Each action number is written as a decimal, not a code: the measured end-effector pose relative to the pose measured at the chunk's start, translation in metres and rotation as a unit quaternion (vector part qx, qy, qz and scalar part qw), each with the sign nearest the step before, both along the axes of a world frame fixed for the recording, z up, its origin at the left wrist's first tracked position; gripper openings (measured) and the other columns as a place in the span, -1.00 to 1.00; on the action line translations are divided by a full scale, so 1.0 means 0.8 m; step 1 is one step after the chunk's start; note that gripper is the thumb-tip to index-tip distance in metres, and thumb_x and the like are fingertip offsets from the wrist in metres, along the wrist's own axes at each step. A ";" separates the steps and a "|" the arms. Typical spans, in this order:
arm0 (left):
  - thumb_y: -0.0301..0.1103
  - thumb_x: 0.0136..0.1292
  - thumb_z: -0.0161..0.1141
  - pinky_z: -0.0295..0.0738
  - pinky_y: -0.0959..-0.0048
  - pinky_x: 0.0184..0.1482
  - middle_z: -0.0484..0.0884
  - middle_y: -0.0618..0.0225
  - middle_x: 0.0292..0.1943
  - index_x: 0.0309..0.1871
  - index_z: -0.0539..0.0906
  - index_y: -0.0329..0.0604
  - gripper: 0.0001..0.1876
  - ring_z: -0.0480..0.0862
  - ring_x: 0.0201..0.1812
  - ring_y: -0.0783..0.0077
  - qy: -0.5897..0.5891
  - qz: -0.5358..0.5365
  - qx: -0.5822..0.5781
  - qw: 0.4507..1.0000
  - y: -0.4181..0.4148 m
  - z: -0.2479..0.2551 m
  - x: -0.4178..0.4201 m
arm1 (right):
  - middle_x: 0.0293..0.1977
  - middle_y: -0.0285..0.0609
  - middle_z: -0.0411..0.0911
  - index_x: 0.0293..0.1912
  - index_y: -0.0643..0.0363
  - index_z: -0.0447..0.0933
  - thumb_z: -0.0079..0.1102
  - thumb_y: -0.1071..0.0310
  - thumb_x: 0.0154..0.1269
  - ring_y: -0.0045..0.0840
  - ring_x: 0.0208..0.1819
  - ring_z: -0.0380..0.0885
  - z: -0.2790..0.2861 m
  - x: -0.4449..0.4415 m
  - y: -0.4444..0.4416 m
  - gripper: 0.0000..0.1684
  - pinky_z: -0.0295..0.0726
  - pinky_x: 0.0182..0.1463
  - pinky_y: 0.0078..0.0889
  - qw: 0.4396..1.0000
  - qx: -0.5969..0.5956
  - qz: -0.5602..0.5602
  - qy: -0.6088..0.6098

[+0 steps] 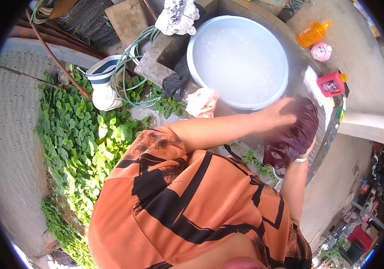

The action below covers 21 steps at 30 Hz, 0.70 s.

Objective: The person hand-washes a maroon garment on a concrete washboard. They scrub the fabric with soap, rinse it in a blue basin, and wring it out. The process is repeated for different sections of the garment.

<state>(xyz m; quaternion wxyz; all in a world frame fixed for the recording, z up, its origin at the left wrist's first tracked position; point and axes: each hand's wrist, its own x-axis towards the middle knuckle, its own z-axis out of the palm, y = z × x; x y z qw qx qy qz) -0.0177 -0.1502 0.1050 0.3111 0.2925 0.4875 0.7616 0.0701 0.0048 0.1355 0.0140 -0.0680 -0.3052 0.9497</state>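
A wet, dark maroon cloth (pixel 287 134) is bunched over a ridged washing slab (pixel 321 132), at the right of the head view. My left hand (pixel 276 114) reaches across to its upper left side, thumb and fingers against the fabric; motion blur hides whether they grip. At the cloth's lower right, my right hand (pixel 309 150) holds it from beneath, most fingers hidden, a silver-coloured band at the wrist. Just beyond my left hand stands a big pale blue basin (pixel 239 64) with cloudy water. A pale pink cloth (pixel 202 102) lies at the basin's lower left.
Beyond the slab stand an orange pump bottle (pixel 313 33), a pink bottle (pixel 321 51) and a red jug (pixel 332 83). Left of the basin are a white-and-grey cloth bundle (pixel 177 16), a dark cloth (pixel 175 85), a coiled green hose (pixel 112 79) and a blue-and-white bucket (pixel 103 79).
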 end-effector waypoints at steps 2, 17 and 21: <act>0.11 0.28 0.28 0.15 0.33 0.43 0.34 0.08 0.36 0.48 0.12 -0.30 -0.09 0.31 0.38 0.27 0.063 0.084 -0.008 0.994 -0.089 0.031 -0.046 | 0.26 0.15 0.38 0.34 0.32 0.27 -0.28 0.02 0.46 -0.05 0.24 0.44 0.037 -0.071 -0.078 -0.32 0.46 0.32 0.01 0.999 -0.009 0.049 0.009; 0.04 0.42 0.08 0.26 0.28 0.37 0.41 0.08 0.34 0.42 0.32 -0.18 -0.35 0.42 0.33 0.16 0.064 0.418 -0.321 0.847 -0.500 -0.134 -0.250 | 0.09 -0.08 0.55 0.19 0.32 0.45 0.09 0.02 0.43 -0.40 0.03 0.55 -0.166 -0.425 -0.467 -0.41 0.48 0.20 -0.32 0.944 0.300 0.107 -0.091; 0.01 0.39 0.04 0.24 0.16 0.33 0.51 0.18 0.24 0.30 0.47 -0.08 -0.48 0.43 0.28 0.06 0.192 0.468 -0.522 0.687 -0.498 -0.185 -0.235 | 0.03 -0.13 0.56 0.11 0.40 0.46 0.12 0.12 0.43 -0.54 -0.03 0.52 -0.201 -0.413 -0.465 -0.48 0.47 0.12 -0.50 0.931 0.313 0.124 -0.138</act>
